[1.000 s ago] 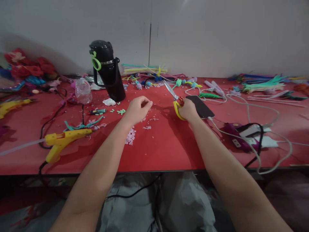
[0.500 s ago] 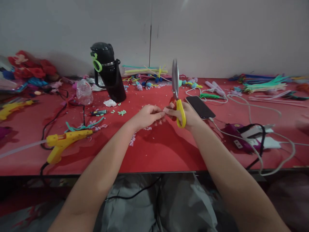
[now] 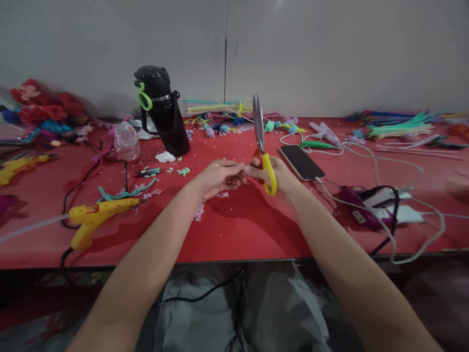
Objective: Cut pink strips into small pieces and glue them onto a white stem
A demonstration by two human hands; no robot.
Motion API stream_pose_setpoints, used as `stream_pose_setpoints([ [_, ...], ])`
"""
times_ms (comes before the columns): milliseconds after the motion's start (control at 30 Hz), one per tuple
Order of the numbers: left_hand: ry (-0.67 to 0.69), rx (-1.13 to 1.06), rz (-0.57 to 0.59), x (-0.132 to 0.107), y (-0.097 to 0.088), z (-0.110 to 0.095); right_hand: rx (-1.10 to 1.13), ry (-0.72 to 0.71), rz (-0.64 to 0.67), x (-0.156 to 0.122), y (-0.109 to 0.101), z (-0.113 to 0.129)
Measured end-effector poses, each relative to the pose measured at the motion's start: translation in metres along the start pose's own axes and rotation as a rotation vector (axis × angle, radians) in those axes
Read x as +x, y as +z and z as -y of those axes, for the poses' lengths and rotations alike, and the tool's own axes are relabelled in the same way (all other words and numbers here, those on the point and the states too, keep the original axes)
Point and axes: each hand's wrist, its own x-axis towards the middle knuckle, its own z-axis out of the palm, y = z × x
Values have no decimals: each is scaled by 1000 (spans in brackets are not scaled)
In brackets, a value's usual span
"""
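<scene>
1. Red table (image 3: 242,234) spans the view.
2. Black bottle (image 3: 175,129) stands farther back.
3. Scissors (image 3: 259,132), blades up over the table, gripped by the right hand (image 3: 283,177).
4. Left hand (image 3: 218,178) meets the right's fingertips; I cannot tell whether it holds anything.
5. Pink bits (image 3: 199,211) lie nearby.

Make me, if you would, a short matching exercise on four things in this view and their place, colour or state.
1. Scissors
2. Phone
3. Flask
4. Nearer glue gun

A. Standing, tall and black
B. Yellow, lying on the left side
C. Held in the right hand
D. Lying flat, dark face up

Pairs: 1-C, 2-D, 3-A, 4-B
</scene>
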Motion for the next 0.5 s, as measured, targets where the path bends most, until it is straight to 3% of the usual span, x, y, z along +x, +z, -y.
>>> stream_pose_setpoints([
  [200, 46, 38, -32, -2, -2, -4, 65, -3, 13, -2, 0, -4],
  [500, 114, 192, -95, -1, 0, -3, 28, -25, -109, 1, 0, -9],
])
